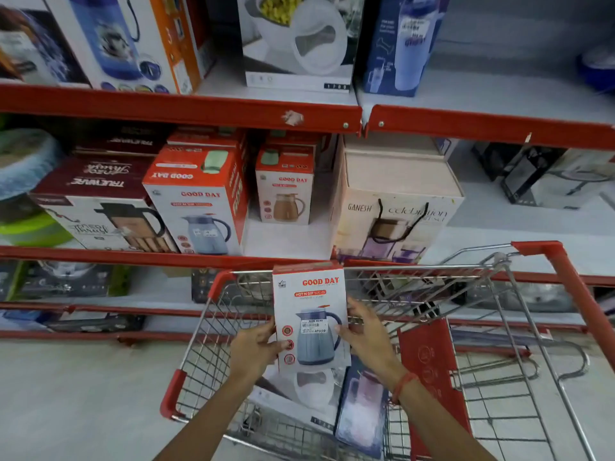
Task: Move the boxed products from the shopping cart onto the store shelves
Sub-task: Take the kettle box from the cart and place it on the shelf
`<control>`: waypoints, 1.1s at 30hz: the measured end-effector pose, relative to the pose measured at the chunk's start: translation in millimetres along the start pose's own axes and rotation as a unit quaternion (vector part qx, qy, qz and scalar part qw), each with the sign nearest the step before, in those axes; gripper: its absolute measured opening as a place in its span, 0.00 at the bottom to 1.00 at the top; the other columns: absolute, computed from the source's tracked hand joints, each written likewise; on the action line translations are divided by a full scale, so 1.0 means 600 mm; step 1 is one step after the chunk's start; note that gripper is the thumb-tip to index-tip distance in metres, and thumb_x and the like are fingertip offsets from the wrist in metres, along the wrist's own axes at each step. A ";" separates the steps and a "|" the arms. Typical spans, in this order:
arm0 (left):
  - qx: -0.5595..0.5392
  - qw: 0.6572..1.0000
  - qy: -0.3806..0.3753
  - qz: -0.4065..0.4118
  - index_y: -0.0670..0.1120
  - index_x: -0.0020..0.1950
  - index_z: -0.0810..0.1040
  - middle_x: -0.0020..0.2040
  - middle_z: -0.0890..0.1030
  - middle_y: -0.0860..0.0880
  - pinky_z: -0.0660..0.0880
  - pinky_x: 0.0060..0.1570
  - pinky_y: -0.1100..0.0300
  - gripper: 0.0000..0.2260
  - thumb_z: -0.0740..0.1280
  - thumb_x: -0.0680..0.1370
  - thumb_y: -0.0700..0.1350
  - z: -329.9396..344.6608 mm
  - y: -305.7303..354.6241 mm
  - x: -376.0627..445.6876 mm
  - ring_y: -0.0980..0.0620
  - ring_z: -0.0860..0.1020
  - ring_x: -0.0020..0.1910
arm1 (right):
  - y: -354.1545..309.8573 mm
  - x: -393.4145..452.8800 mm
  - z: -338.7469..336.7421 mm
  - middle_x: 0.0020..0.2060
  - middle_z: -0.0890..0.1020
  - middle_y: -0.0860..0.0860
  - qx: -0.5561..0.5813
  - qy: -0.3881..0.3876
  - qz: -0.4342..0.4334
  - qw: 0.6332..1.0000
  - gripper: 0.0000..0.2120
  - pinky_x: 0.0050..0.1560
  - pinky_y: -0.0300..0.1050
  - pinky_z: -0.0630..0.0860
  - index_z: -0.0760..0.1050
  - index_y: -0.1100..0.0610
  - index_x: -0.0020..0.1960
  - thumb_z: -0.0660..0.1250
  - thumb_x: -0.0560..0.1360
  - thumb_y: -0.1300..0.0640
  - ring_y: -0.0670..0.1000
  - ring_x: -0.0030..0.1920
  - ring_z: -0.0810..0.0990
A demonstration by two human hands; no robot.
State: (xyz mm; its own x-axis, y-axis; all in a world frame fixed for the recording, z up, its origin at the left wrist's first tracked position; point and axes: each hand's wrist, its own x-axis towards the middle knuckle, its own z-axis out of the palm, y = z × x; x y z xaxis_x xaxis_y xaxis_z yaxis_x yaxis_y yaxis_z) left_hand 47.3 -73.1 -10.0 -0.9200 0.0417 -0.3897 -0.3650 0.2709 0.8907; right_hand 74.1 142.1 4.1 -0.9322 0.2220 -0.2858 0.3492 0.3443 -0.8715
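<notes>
I hold a white and red Good Day jug box (pixel 309 304) upright above the shopping cart (pixel 199 327). My left hand (pixel 254 349) grips its lower left edge and my right hand (pixel 367 334) grips its right edge. Under it in the cart lie a white kettle box (pixel 299 394) and a dark blue bottle box (pixel 361 414). On the middle shelf (pixel 286 241) stand two matching Good Day boxes, one at the front (pixel 199 201) and one further back (pixel 285 188), with a gap between them.
A Ganesh gift box (pixel 396 207) stands right of the gap and a maroon flask box (pixel 100 207) stands at the left. The upper shelf (pixel 186 109) carries tall bottle and kettle boxes. The red cart handle (pixel 572 287) rises at the right. Lower shelves hold dark boxes.
</notes>
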 end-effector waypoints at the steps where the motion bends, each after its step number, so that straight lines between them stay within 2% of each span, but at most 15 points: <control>1: -0.002 1.000 0.014 0.027 0.51 0.55 0.81 0.43 0.87 0.51 0.83 0.43 0.45 0.22 0.76 0.65 0.35 -0.012 0.008 0.002 0.47 0.85 0.43 | -0.012 0.000 0.004 0.61 0.78 0.52 0.016 0.016 -0.022 0.999 0.27 0.53 0.44 0.82 0.70 0.50 0.69 0.72 0.72 0.58 0.49 0.53 0.82; 3: -0.008 0.997 0.036 0.069 0.49 0.57 0.79 0.36 0.85 0.62 0.84 0.41 0.52 0.23 0.75 0.65 0.32 -0.032 0.031 0.008 0.57 0.85 0.39 | -0.048 -0.003 0.010 0.56 0.80 0.46 0.039 0.037 -0.061 0.997 0.21 0.44 0.30 0.79 0.71 0.48 0.64 0.71 0.73 0.58 0.42 0.51 0.81; 4: -0.007 0.994 0.056 0.091 0.47 0.58 0.78 0.35 0.84 0.64 0.83 0.41 0.58 0.24 0.73 0.66 0.30 -0.041 0.048 0.012 0.62 0.84 0.37 | -0.067 -0.001 0.014 0.54 0.79 0.42 0.056 0.043 -0.077 0.995 0.19 0.42 0.27 0.78 0.71 0.48 0.61 0.71 0.74 0.59 0.39 0.51 0.80; 6: 0.011 0.984 0.094 0.151 0.43 0.58 0.79 0.41 0.86 0.56 0.81 0.41 0.69 0.21 0.72 0.67 0.30 -0.056 0.087 0.025 0.70 0.81 0.35 | -0.105 0.011 0.024 0.53 0.78 0.38 0.091 0.055 -0.101 0.989 0.16 0.45 0.30 0.78 0.70 0.49 0.59 0.70 0.74 0.58 0.40 0.53 0.79; 8: 0.069 0.968 0.130 0.202 0.43 0.56 0.81 0.45 0.86 0.48 0.77 0.39 0.76 0.17 0.74 0.68 0.34 -0.071 0.123 0.051 0.70 0.80 0.35 | -0.138 0.034 0.036 0.56 0.80 0.42 0.106 0.080 -0.120 0.984 0.19 0.52 0.40 0.79 0.69 0.50 0.62 0.70 0.74 0.57 0.46 0.55 0.80; 9: 0.088 0.962 0.139 0.216 0.42 0.56 0.81 0.47 0.86 0.46 0.77 0.40 0.76 0.17 0.74 0.68 0.35 -0.078 0.135 0.070 0.67 0.80 0.39 | -0.153 0.048 0.041 0.57 0.79 0.44 0.114 0.086 -0.124 0.982 0.20 0.55 0.45 0.79 0.68 0.51 0.62 0.70 0.74 0.58 0.48 0.57 0.80; 11: 0.102 0.957 0.153 0.223 0.41 0.59 0.80 0.49 0.85 0.43 0.80 0.47 0.68 0.19 0.73 0.68 0.34 -0.083 0.156 0.108 0.56 0.82 0.46 | -0.178 0.078 0.052 0.56 0.79 0.46 0.139 0.084 -0.124 0.979 0.19 0.57 0.46 0.79 0.67 0.53 0.61 0.69 0.74 0.62 0.50 0.59 0.79; 14: 0.130 0.949 0.183 0.224 0.42 0.61 0.78 0.51 0.85 0.41 0.81 0.53 0.53 0.20 0.72 0.70 0.33 -0.079 0.176 0.159 0.48 0.84 0.49 | -0.206 0.119 0.070 0.55 0.80 0.50 0.174 0.085 -0.113 0.975 0.17 0.49 0.35 0.78 0.67 0.55 0.59 0.68 0.74 0.65 0.50 0.59 0.80; 17: 0.177 0.941 0.200 0.209 0.41 0.59 0.78 0.50 0.85 0.40 0.81 0.51 0.53 0.17 0.70 0.71 0.33 -0.066 0.178 0.206 0.44 0.84 0.48 | -0.219 0.154 0.083 0.53 0.80 0.50 0.175 0.102 -0.098 0.974 0.17 0.41 0.29 0.77 0.66 0.56 0.57 0.69 0.74 0.66 0.48 0.55 0.79; 21: 0.184 0.947 0.179 0.192 0.41 0.60 0.77 0.50 0.85 0.42 0.81 0.52 0.51 0.18 0.71 0.71 0.36 -0.051 0.164 0.249 0.45 0.83 0.48 | -0.210 0.198 0.095 0.52 0.80 0.52 0.184 0.116 -0.058 0.974 0.18 0.36 0.26 0.78 0.64 0.55 0.54 0.69 0.73 0.67 0.51 0.54 0.79; 26: 0.199 0.957 0.140 0.158 0.38 0.58 0.76 0.51 0.84 0.39 0.80 0.53 0.52 0.16 0.71 0.71 0.36 -0.046 0.147 0.262 0.43 0.82 0.50 | -0.188 0.228 0.105 0.55 0.78 0.54 0.175 0.095 -0.003 0.980 0.20 0.56 0.44 0.76 0.61 0.55 0.55 0.69 0.73 0.67 0.51 0.56 0.77; 28: 0.196 0.962 0.128 0.141 0.38 0.58 0.75 0.53 0.83 0.40 0.78 0.54 0.53 0.15 0.70 0.72 0.36 -0.047 0.137 0.265 0.43 0.82 0.52 | -0.179 0.234 0.109 0.56 0.77 0.55 0.178 0.075 -0.007 0.981 0.20 0.56 0.40 0.76 0.60 0.57 0.55 0.69 0.73 0.68 0.52 0.58 0.77; 30: 0.188 0.966 0.116 0.135 0.39 0.61 0.74 0.55 0.83 0.41 0.78 0.55 0.53 0.17 0.69 0.72 0.36 -0.048 0.128 0.269 0.44 0.82 0.53 | -0.171 0.237 0.109 0.55 0.77 0.53 0.185 0.049 -0.015 0.981 0.20 0.47 0.30 0.77 0.60 0.58 0.56 0.68 0.73 0.68 0.50 0.57 0.76; 31: 0.185 0.967 0.108 0.137 0.40 0.62 0.73 0.55 0.83 0.42 0.78 0.56 0.52 0.18 0.69 0.72 0.35 -0.050 0.127 0.269 0.44 0.82 0.54 | -0.169 0.237 0.106 0.53 0.77 0.50 0.180 0.038 -0.019 0.983 0.20 0.45 0.28 0.77 0.61 0.59 0.57 0.69 0.73 0.67 0.48 0.56 0.76; 33: 0.168 0.972 0.090 0.134 0.42 0.64 0.72 0.56 0.82 0.43 0.78 0.58 0.52 0.19 0.68 0.73 0.35 -0.053 0.124 0.269 0.45 0.81 0.55 | -0.153 0.237 0.105 0.52 0.75 0.47 0.154 0.036 -0.026 0.987 0.22 0.48 0.29 0.75 0.63 0.59 0.61 0.70 0.73 0.65 0.45 0.55 0.76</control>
State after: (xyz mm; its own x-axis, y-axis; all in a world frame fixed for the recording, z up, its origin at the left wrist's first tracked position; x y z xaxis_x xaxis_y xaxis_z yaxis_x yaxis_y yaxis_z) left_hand -132.7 -76.6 0.8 -0.9968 -0.0056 -0.0797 -0.0684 0.5743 0.8158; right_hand -96.8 84.8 18.6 -0.9348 0.2799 -0.2184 0.2458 0.0664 -0.9670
